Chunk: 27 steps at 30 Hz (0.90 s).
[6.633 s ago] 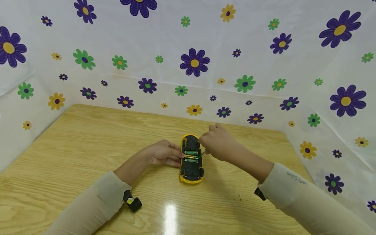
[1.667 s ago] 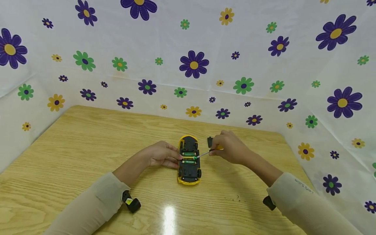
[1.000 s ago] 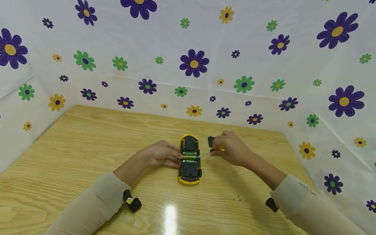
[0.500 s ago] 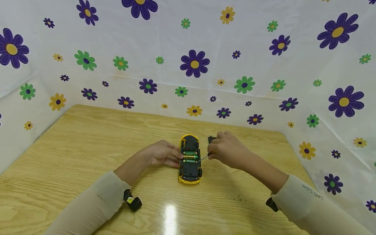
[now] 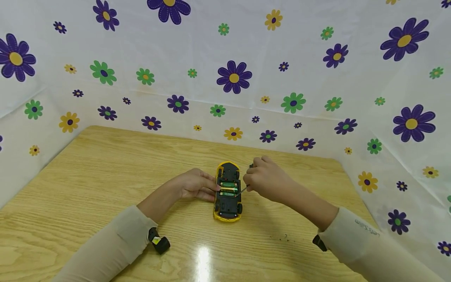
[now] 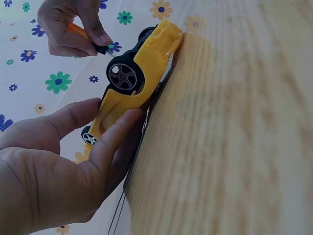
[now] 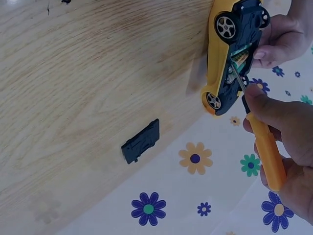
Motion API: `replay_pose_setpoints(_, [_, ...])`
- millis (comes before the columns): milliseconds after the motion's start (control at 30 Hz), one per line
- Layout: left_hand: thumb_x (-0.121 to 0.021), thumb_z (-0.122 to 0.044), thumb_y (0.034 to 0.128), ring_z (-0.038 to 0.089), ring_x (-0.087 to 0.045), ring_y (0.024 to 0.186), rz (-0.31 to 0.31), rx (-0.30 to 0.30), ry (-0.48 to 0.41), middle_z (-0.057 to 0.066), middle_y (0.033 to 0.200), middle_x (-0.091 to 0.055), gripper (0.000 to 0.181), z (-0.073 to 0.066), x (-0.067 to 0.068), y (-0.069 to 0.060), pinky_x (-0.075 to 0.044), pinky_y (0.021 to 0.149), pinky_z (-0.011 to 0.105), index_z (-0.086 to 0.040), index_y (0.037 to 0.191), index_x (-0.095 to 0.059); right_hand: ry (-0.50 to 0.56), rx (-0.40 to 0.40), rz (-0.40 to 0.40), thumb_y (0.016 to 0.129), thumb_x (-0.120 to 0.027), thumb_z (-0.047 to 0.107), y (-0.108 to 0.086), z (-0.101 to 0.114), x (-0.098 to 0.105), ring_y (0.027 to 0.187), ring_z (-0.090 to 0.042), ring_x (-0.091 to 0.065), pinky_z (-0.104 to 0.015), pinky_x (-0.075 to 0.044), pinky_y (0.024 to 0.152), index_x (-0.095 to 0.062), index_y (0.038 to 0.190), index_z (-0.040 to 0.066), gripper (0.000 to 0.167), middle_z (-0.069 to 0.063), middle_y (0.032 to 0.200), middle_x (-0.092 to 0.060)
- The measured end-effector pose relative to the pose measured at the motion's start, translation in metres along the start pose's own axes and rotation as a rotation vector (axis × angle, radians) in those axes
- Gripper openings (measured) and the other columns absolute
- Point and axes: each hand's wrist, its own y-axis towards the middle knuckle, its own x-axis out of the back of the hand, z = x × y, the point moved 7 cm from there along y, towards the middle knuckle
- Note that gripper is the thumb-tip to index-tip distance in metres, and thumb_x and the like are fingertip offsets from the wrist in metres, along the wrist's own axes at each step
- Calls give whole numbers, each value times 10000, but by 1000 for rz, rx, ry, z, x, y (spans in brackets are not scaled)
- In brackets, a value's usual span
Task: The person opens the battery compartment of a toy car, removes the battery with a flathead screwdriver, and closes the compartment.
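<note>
A yellow toy car point(image 5: 227, 215) lies upside down on the table, its black underside facing up. Three green and gold batteries point(image 5: 229, 189) sit side by side in its uncovered battery compartment. My left hand point(image 5: 195, 186) grips the car's left side between thumb and fingers, as the left wrist view also shows on the yellow body point(image 6: 115, 105). My right hand point(image 5: 269, 180) holds a screwdriver by its orange handle point(image 7: 266, 152). The screwdriver's metal shaft point(image 5: 242, 191) slants into the compartment at the right end of the batteries; exact contact of the tip is unclear.
A black battery cover point(image 7: 141, 142) lies on the wooden table point(image 5: 141, 156) beyond my right hand, mostly hidden in the head view. Small dark bits point(image 5: 286, 237) lie nearer me on the right. A flowered white sheet point(image 5: 197, 47) surrounds the table's back and sides.
The screwdriver tip has shifted from the middle battery's right end to the battery nearest me. My right hand has moved slightly left and its handle is steeper. The left hand and car stay put.
</note>
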Motion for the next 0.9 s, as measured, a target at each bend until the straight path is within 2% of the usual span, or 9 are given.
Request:
replay_pose_setpoints(200, [-685,42,946,321,-726,1005,1,-8,1,227,1150,-698,335,-1,-2,0,-624,906,430,123,1263,-613,-7,-11,81,825,-842,353,6,2,-1,677,-171,-378,-291,-276,640,-706,774,201,210,80,734,-642])
replay_pose_setpoints(367, [-680,43,951,342,-713,1053,1,-5,-1,260,1241,-657,462,-1,-1,0,-618,918,430,145,1375,-526,-50,-10,94,827,-844,363,8,4,-1,694,-183,-397,-304,-291,649,-728,802,200,202,71,754,-652])
replay_pose_setpoints(567, [-670,41,963,388,-662,1162,10,-4,-5,307,1470,-470,648,-1,0,-1,-604,949,435,159,1504,-332,-17,-20,28,816,-852,356,3,2,-4,675,-172,-393,-298,-281,638,-714,764,199,216,69,731,-638])
replay_pose_setpoints(800, [-666,43,965,393,-652,1178,11,-4,-4,308,1513,-417,632,-2,-3,-1,-605,948,435,160,1497,-346,78,-54,-57,803,-881,323,-9,-5,-9,682,-160,-406,-288,-264,636,-731,785,198,196,91,757,-665])
replay_pose_setpoints(900, [-668,45,962,398,-648,1182,5,0,-4,314,1504,-426,655,-2,-3,0,-605,947,433,162,1507,-324,140,-88,-64,796,-889,309,-14,-10,-12,691,-145,-411,-276,-262,641,-730,782,203,191,102,754,-656])
